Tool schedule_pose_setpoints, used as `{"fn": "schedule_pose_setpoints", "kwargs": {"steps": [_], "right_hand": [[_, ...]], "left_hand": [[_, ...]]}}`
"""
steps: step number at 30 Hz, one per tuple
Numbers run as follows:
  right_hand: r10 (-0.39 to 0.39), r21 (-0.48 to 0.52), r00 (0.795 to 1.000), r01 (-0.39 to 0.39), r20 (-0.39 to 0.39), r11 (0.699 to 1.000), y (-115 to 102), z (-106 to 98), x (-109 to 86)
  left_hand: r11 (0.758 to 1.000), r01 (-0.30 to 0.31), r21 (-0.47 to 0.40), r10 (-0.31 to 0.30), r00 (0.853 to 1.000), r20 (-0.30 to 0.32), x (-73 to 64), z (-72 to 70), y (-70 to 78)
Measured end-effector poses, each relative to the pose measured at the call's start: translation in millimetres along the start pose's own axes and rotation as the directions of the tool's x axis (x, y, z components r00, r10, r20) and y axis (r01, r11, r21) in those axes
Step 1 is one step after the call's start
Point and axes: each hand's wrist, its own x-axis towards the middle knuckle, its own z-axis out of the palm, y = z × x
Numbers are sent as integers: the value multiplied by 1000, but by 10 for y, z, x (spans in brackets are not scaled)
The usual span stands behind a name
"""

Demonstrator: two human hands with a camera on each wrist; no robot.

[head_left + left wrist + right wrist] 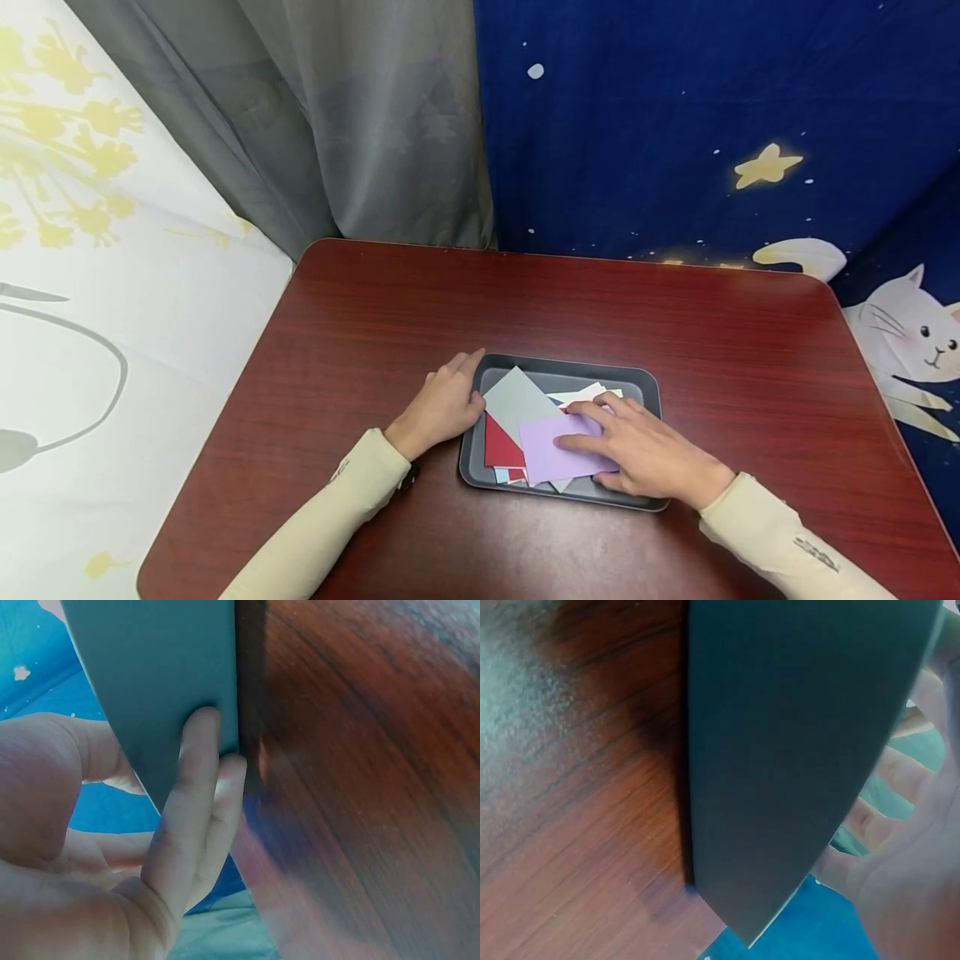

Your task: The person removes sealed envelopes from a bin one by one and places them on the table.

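A dark grey rectangular tray (652, 390) lies on the table with flat paper pieces in it. At its left end, my left hand (442, 400) holds the tray's edge; two fingers (201, 772) press on the outer wall in the left wrist view, thumb side at the rim. Over the tray's right half, my right hand (637, 450) rests spread fingers on a purple paper square (543, 454). Its thumb lies beside the square's lower right. A pale grey square (517, 400) and a red piece (501, 442) lie partly covered. In the right wrist view, the tray wall (795, 750) hides the fingertips.
White and light blue paper edges (501, 475) stick out from the pile. The reddish-brown wooden table (360, 325) reaches back to a grey curtain (405, 125) and a blue starry cloth (637, 125). A white patterned cloth (165, 250) hangs at the left.
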Motion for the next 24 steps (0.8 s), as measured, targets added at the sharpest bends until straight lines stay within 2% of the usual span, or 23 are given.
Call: {"fn": "schedule_pose_setpoints", "kwargs": {"steps": [2,9,19,24], "right_hand": [[3,8,1000,-3,-6,1000,10,-9,6],[18,26,999,-17,-27,1000,43,-53,18],[74,3,995,-74,-69,997,120,-145,23],[104,11,990,-103,-90,995,173,-179,30]], "left_hand": [[1000,13,-8,-13,1000,10,-13,-40,60],[998,53,21,-54,998,43,-10,-69,118],[998,61,33,-62,997,38,-16,-63,126],[998,57,10,-58,998,35,-21,-70,130]]}}
